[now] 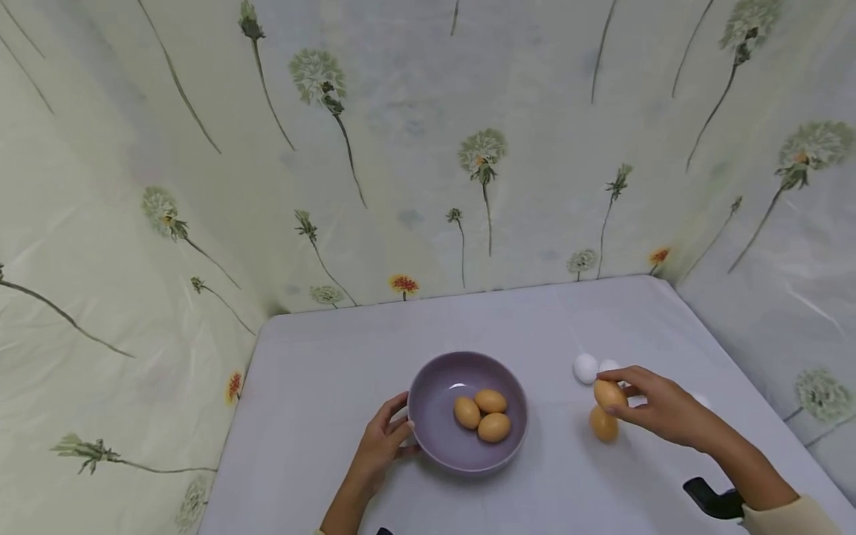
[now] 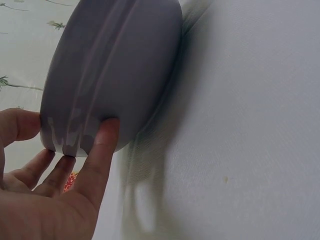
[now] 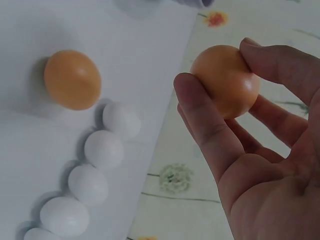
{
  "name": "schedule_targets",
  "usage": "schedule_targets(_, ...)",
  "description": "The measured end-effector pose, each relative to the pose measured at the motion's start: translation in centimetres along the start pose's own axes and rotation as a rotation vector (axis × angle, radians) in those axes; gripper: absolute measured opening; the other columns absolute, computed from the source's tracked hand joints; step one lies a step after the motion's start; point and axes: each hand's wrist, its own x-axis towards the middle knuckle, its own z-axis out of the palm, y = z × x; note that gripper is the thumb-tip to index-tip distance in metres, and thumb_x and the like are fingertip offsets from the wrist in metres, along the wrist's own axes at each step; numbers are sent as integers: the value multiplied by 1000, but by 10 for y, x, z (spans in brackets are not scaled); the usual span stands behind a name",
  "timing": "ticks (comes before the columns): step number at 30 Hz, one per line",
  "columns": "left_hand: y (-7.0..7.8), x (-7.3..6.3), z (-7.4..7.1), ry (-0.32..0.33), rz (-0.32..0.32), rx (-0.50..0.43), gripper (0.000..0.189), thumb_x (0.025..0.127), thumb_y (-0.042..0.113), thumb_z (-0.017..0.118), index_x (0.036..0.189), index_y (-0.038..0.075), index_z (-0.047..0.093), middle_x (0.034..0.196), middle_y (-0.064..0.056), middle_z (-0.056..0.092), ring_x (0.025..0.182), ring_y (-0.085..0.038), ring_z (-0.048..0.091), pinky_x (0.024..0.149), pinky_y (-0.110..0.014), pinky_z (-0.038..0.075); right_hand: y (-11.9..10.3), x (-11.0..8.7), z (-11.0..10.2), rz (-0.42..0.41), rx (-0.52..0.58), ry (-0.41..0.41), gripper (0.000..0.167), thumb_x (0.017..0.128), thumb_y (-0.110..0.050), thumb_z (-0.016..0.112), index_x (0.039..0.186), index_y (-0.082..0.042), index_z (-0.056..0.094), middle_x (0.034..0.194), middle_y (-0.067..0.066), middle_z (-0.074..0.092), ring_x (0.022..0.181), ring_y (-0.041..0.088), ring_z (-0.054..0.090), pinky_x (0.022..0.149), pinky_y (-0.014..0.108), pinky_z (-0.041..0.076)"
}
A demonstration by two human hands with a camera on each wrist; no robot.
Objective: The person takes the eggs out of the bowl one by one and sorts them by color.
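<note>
My left hand [image 1: 383, 447] holds the side of a purple bowl [image 1: 428, 446], the thumb by its rim. The left wrist view shows the fingertips [image 2: 107, 132] on the bowl's outer wall. Inside lie 3 brown eggs [image 1: 493, 428]. To the right, my right hand [image 1: 662, 407] pinches another brown egg [image 3: 225, 80] between thumb and fingers, raised over the table. A further brown egg [image 3: 72, 80] rests on the white tabletop, just below the held one in the head view.
Several white eggs [image 3: 103, 150] lie in a row on the right of the white-covered table [image 1: 334, 357], partly behind my right hand in the head view. Cloth walls [image 1: 401, 148] printed with dandelions rise at the table's back and sides.
</note>
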Motion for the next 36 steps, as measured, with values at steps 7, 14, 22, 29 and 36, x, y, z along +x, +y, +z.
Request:
schedule_targets(7,-3,0,-1,15,-13,6,59,98,9,59,153,12,37,161,-16,31,138,-39,47,89,-43,61,23,-10,1,87,-17,-3,59,89,-37,74,137,-7,56,136,25,54,108,40,66,69,37,63)
schedule_targets(14,-4,1,-1,18,-10,0,59,98,10,59,153,12,38,161,-16,32,139,-38,47,88,-43,62,43,-16,8,120,-50,5,62,90,-37,73,136,0,56,133,28,56,105,40,67,71,40,62)
schedule_targets(22,-3,1,-2,12,-4,4,58,98,10,59,152,13,39,161,-15,33,139,-37,47,89,-44,61,63,-18,20,187,-36,-11,64,90,-35,73,137,4,53,135,30,55,105,42,65,73,44,62)
schedule_targets(29,-3,2,-2,-11,-2,-14,59,98,9,60,153,12,38,161,-16,32,139,-38,47,90,-45,61,80,-18,32,191,-30,-16,60,87,-24,76,135,6,55,133,29,56,101,37,68,73,36,62)
schedule_targets(36,-3,2,-2,-14,5,-22,59,98,10,61,153,12,38,161,-16,31,139,-38,47,90,-45,61,86,-16,34,246,-24,-39,62,88,-28,76,135,5,55,133,30,57,102,38,67,78,42,61)
